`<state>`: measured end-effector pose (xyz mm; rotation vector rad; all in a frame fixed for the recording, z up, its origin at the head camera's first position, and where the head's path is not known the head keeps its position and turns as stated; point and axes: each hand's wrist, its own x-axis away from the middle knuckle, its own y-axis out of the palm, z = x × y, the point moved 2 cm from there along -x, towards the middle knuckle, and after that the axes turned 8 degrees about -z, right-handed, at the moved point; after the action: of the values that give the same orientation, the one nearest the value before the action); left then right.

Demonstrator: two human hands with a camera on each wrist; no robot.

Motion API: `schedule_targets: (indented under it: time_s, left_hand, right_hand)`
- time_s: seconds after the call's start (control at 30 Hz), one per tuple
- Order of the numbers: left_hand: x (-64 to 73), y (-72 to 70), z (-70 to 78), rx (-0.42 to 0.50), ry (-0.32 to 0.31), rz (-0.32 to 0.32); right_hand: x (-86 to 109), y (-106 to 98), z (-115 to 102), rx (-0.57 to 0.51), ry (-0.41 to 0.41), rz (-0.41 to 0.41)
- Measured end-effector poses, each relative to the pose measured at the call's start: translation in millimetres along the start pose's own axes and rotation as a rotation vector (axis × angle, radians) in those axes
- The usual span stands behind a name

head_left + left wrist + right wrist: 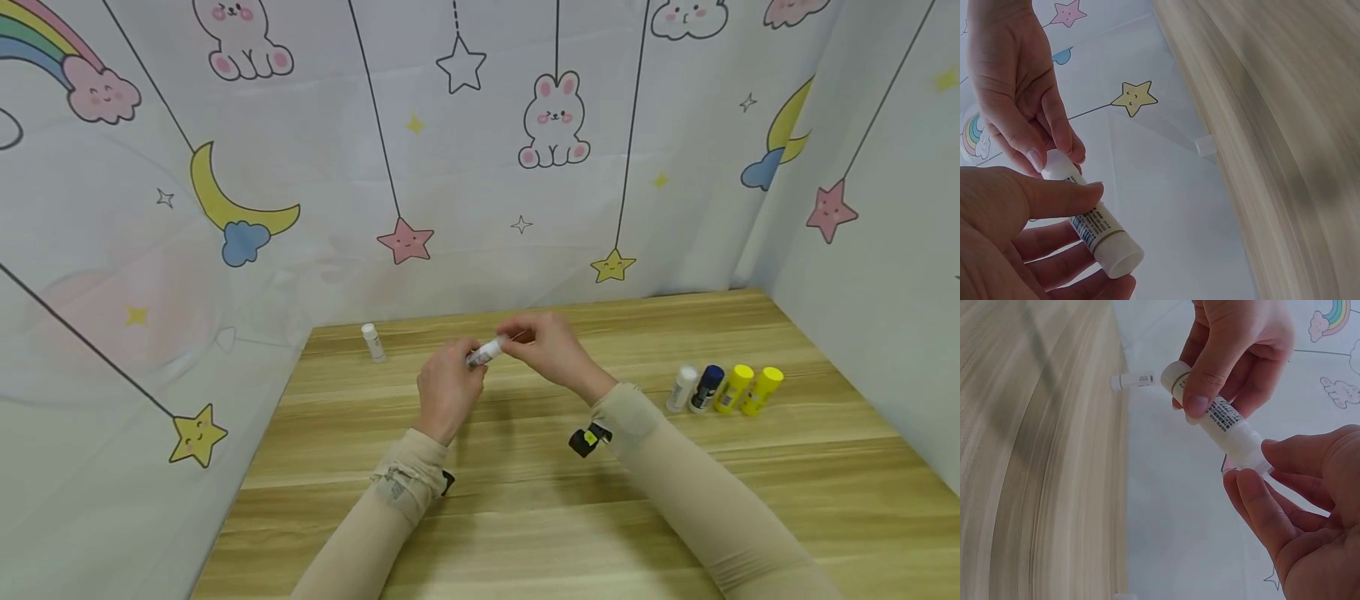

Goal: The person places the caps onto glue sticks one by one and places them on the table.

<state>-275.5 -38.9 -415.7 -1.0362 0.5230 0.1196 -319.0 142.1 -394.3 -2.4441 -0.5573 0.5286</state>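
A white glue stick (487,352) with black print and a barcode is held tilted above the table. My left hand (450,387) grips its body, the thumb (1069,197) lying across the printed label in the left wrist view. My right hand (553,350) pinches the opposite end between thumb and fingers, as the right wrist view shows at the glue stick's (1232,425) translucent end. The fingertips partly hide that end. Another white glue stick (372,342) stands near the table's back left corner.
At the right of the wood-grain table (525,533), a row holds a white glue stick (682,389), a dark blue one (707,389), a yellow one (733,389) and another yellow one (762,391). A patterned white curtain (487,167) hangs behind the table.
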Motion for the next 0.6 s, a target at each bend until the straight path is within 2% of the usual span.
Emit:
schedule_targets:
  time_s: [0.6]
  left_hand:
    - [1.0, -1.4, 4.9, -0.036, -0.023, -0.038]
  right_hand:
    - [1.9, 2.7, -3.9, -0.016, 0.002, -0.018]
